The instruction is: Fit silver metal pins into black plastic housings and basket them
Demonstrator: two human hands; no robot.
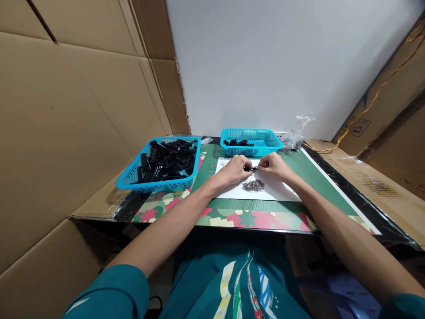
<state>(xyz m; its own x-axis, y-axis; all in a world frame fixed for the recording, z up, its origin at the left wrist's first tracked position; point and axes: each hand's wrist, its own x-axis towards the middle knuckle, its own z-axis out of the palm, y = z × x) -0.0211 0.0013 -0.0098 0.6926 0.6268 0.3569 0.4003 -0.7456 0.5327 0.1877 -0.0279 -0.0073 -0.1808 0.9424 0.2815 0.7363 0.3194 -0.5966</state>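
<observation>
My left hand (238, 169) is closed around a small black plastic part (247, 168) above a white sheet (229, 193). Facing it, my right hand (273, 165) pinches a thin, dark metallic piece (262, 166) whose tip meets the black part. The exact kind of both pieces is too small to make out. Just below the hands, a pile of tiny metal pins or screws (253, 185) lies on the sheet.
A blue basket (159, 185) heaped with black plastic parts (169, 159) stands at the left. Behind my hands is a second blue basket (252, 151) with a few black parts. A clear plastic bag (294, 139) sits at its right. Cardboard walls (83, 88) flank the table.
</observation>
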